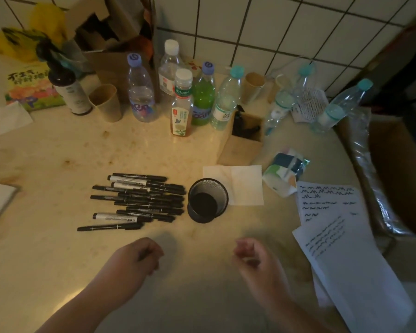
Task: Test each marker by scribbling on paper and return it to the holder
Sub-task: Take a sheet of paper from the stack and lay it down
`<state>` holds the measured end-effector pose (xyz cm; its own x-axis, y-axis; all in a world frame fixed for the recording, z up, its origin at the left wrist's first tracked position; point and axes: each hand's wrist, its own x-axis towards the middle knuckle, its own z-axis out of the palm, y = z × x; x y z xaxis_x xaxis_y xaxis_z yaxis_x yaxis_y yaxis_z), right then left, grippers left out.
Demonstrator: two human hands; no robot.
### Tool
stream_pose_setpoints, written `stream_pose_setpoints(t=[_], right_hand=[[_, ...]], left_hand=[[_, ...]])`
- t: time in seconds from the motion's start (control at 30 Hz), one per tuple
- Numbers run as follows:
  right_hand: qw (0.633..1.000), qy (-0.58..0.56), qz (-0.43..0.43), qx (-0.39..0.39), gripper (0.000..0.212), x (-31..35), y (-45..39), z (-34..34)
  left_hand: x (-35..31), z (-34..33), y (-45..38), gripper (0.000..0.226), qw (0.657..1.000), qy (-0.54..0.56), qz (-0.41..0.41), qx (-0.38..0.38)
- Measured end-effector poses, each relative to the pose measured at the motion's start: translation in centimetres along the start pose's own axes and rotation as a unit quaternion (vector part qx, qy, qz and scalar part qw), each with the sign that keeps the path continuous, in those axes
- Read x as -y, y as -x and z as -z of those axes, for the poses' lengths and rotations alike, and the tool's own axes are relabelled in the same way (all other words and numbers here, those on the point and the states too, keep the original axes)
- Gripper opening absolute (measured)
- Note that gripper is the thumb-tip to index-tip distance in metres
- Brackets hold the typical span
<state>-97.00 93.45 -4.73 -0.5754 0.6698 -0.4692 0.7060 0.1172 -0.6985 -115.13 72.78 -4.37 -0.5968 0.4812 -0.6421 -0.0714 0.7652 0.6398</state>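
Several black markers (pixel 139 200) lie in a loose pile on the beige table, left of centre. A black mesh holder (pixel 207 200) stands just right of the pile and looks empty inside. Two white sheets of paper (pixel 332 207) with black scribbles lie at the right edge, one overlapping the other. My left hand (pixel 137 257) hovers below the pile with fingers loosely curled and nothing in it. My right hand (pixel 252 257), slightly blurred, hovers below the holder, fingers also loosely curled and holding nothing.
Several plastic bottles (pixel 181 104), paper cups (pixel 107 102) and a wooden box (pixel 243 143) stand along the back. A white napkin (pixel 240 183) lies behind the holder, a tissue pack (pixel 286 173) beside it. A book (pixel 31 85) sits far left. A cardboard box (pixel 399 174) is at right.
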Motion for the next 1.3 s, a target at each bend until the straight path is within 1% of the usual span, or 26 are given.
stream_pose_setpoints(t=[0.1, 0.23, 0.4, 0.47, 0.63, 0.73, 0.9, 0.97, 1.07, 1.13, 1.2, 1.3], right_hand=[[1.000, -0.014, -0.009, 0.026, 0.023, -2.0, 1.6, 1.8], [0.999, -0.022, -0.008, 0.044, 0.023, -5.8, 2.5, 4.9], [0.998, -0.039, 0.001, 0.054, 0.022, -11.3, 3.9, 9.9], [0.997, -0.056, -0.005, 0.050, 0.020, -12.9, 4.0, 11.0], [0.997, -0.073, -0.016, 0.035, 0.016, -18.8, 4.8, 17.8], [0.996, -0.086, -0.020, 0.017, 0.017, -21.2, 5.4, 20.7], [0.992, -0.117, -0.046, 0.019, 0.023, -23.6, 6.1, 23.2], [0.990, -0.129, -0.053, 0.009, 0.024, -23.9, 6.5, 23.4], [0.986, -0.150, -0.065, -0.010, 0.024, -24.1, 7.4, 23.3], [0.984, -0.157, -0.082, -0.014, 0.025, -24.5, 7.9, 23.1], [0.983, -0.158, -0.097, -0.016, 0.025, -24.8, 8.2, 23.2], [0.981, -0.164, -0.101, -0.022, 0.024, -25.9, 8.2, 24.0]], left_hand=[[-1.0, -1.8, 1.0, 0.019, 1.000, 0.003, 0.000, -0.004], [-2.2, -5.3, 2.8, 0.020, 0.999, 0.018, 0.001, -0.029], [-3.7, -12.1, 6.7, 0.020, 0.998, 0.024, 0.015, -0.055], [-4.0, -13.8, 8.3, 0.021, 0.997, 0.020, 0.015, -0.068], [-6.4, -21.0, 12.3, 0.026, 0.996, 0.018, 0.005, -0.085], [-7.5, -23.5, 13.9, 0.024, 0.995, 0.034, -0.005, -0.097], [-7.6, -25.3, 14.6, 0.027, 0.994, 0.057, -0.010, -0.090], [-7.6, -25.4, 14.1, 0.024, 0.994, 0.056, -0.009, -0.093], [-7.9, -25.1, 13.1, 0.033, 0.992, 0.063, -0.021, -0.103], [-8.0, -25.1, 12.3, 0.034, 0.992, 0.061, -0.030, -0.110], [-8.2, -25.4, 11.8, 0.031, 0.992, 0.059, -0.034, -0.107], [-8.1, -26.4, 11.7, 0.034, 0.993, 0.065, -0.024, -0.094]])
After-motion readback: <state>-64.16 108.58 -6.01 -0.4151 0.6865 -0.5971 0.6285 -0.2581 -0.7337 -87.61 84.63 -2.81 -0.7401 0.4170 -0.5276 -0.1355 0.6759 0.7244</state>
